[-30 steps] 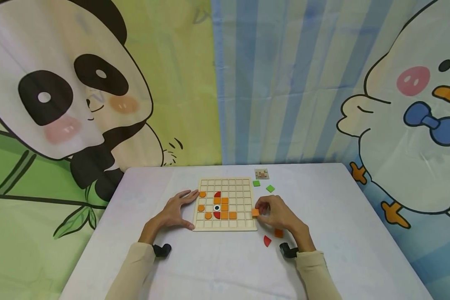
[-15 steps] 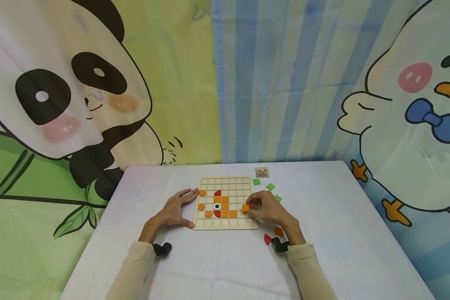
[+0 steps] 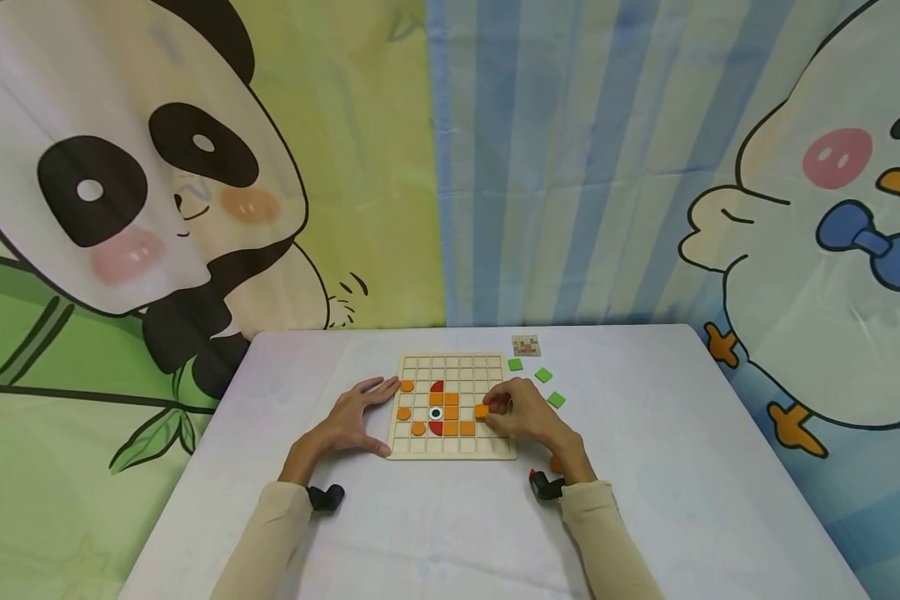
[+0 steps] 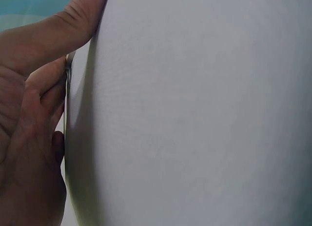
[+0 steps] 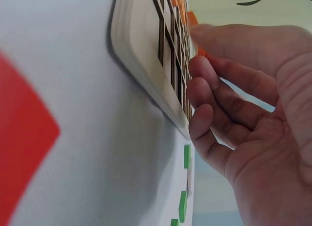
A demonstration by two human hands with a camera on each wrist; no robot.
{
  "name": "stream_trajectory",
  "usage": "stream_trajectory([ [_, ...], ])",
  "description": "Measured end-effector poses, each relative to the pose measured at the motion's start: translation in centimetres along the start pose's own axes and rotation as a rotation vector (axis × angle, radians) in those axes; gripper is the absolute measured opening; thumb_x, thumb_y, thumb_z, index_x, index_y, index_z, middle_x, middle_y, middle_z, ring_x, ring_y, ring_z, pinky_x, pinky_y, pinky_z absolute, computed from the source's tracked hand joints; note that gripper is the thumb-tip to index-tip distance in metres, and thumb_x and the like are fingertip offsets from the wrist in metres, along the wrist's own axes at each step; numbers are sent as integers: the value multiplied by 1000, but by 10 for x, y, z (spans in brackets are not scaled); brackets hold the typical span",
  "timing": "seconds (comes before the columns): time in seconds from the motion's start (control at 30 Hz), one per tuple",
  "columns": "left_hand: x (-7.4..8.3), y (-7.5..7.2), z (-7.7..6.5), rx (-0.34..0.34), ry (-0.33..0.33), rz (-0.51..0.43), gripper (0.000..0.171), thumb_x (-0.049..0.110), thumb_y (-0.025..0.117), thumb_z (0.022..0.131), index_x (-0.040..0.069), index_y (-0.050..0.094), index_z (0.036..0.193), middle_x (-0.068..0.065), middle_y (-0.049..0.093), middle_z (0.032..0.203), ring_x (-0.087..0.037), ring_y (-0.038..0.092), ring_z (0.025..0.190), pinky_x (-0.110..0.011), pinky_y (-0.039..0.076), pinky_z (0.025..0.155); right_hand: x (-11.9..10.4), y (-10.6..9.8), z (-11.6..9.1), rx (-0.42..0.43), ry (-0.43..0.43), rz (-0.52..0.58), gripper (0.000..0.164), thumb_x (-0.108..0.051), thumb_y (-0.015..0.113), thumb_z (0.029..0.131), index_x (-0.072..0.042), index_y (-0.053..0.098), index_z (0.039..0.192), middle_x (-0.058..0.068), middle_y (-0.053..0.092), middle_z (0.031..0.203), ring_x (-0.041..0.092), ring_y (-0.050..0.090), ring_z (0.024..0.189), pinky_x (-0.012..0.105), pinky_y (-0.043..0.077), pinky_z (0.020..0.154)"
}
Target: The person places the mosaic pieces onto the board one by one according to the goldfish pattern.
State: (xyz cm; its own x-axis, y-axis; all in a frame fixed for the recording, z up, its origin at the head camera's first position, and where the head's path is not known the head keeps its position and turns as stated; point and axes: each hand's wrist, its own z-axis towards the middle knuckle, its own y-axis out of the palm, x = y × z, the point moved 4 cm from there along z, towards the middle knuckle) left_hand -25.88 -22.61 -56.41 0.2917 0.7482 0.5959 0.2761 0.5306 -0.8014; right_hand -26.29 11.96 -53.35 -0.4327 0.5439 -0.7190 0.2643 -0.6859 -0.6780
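Observation:
A wooden grid board (image 3: 450,457) lies on the table with several orange squares, orange discs, red quarter-round pieces and a white eye piece (image 3: 436,413) set in its cells. My right hand (image 3: 527,412) pinches an orange square tile (image 3: 482,412) between thumb and fingers over the board's right half. In the right wrist view the thumb and fingers close on that tile beside the board's edge, partly hiding it. My left hand (image 3: 351,419) rests at the board's left edge, thumb and fingers spread along it. The left wrist view shows its thumb and fingers near the table surface.
Green tiles (image 3: 543,375) lie right of the board, below a small patterned card (image 3: 526,346). A red piece (image 5: 24,133) and an orange piece (image 3: 556,464) lie near my right wrist, partly hidden. Printed curtains hang behind the table.
My right hand has carried the orange tile leftward, from beside the board's right edge to over its cells. A green tile behind the hand has come into view. The left hand stays put.

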Motion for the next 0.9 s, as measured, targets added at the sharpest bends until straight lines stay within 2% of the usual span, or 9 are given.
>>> stream_trajectory([
  [0.37,-1,-1,1,14,24,-7,130,48,106,62,22,40,170,-2,35,180,-43,22,168,-82,22,125,-7,4,7,17,28,-6,18,-4,85,87,-1,82,104,1,73,86,12,62,74,22,56,69],
  [0.6,-4,2,2,-7,-4,-2,130,48,106,62,28,38,171,4,32,181,-39,19,170,-79,21,128,-4,11,7,-12,37,20,20,-3,87,87,0,82,106,3,75,86,10,63,75,22,57,70],
  [0.9,-3,1,0,-4,-9,-19,130,47,107,61,28,39,171,3,33,181,-41,19,170,-81,21,127,-7,14,10,-25,56,19,20,-3,88,88,0,82,107,2,74,86,12,62,75,22,55,70],
])
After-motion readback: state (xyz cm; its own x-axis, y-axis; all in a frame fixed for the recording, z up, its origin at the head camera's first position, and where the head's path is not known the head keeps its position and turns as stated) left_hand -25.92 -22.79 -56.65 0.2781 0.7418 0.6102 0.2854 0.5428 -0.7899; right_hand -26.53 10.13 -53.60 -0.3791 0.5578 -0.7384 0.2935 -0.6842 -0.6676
